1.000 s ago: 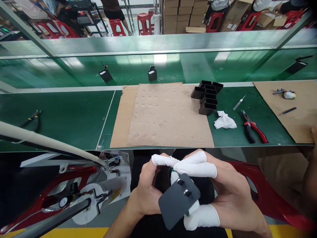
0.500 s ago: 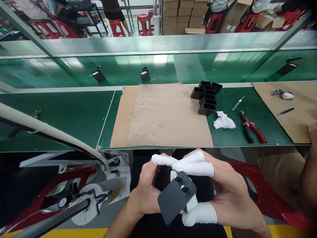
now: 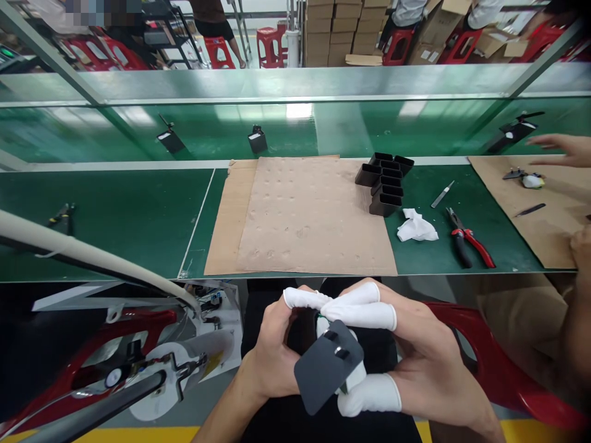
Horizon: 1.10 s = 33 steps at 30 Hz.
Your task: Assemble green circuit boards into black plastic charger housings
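Note:
Above my lap, both hands hold a small part with a dark grey rounded plate (image 3: 327, 369) and a white body (image 3: 355, 375) behind it. Two small black tabs stick out of the plate. My left hand (image 3: 274, 351) is curled around its left side, with a white finger cot on the forefinger. White cots also cover the fingertips and thumb of my right hand (image 3: 425, 351), which pinches the white body from the right. The plate and the fingers hide much of the part.
Cardboard (image 3: 314, 215) lies on the green bench, with black rectangular sleeves (image 3: 385, 184) at its right. Beyond are tissue (image 3: 417, 226), red-handled pliers (image 3: 471, 240) and tweezers (image 3: 442, 194). Black boxes (image 3: 257, 140) ride a green belt. A co-worker's hand (image 3: 566, 151) reaches in at right.
The black boxes on the belt have shifted left. A co-worker's hand has come in at the right near one of them. My hands and the held part have barely moved.

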Available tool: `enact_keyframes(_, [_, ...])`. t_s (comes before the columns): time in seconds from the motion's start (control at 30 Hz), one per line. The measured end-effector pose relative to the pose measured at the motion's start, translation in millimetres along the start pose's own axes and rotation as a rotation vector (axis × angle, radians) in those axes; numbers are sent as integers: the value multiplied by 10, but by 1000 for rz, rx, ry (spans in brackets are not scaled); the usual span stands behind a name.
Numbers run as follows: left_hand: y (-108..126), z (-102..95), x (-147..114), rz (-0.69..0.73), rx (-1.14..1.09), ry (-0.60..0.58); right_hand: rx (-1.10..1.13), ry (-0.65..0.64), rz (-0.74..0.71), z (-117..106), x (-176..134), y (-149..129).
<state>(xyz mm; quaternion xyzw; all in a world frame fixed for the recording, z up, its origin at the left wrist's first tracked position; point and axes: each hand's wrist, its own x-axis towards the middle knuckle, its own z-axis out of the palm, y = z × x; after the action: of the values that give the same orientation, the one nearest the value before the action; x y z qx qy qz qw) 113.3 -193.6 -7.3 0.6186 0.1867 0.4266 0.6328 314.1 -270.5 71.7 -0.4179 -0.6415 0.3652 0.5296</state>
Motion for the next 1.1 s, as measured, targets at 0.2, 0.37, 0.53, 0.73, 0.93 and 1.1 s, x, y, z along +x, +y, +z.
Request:
enact_keyframes(0.2, [61,-7,37,26,17,3,2,-10,0,-9,29,-10])
enact_keyframes(0.37, [103,-1,81,35,34,-50,0,-2,-6,0,42,9])
enact_keyframes(0.53, [108,-2,96,45,20,-45,-19,-3,-24,4,35,2])
enact_keyframes(0.73, [80,2,67,45,71,-39,-31,-14,-4,2,42,-9])
enact_keyframes(0.93, [-11,-8,-4,40,92,35,-51,2,22,4,20,1])
enact_keyframes(1.1, [-12,-5,6,32,47,36,-59,-8,39,5,7,-2])
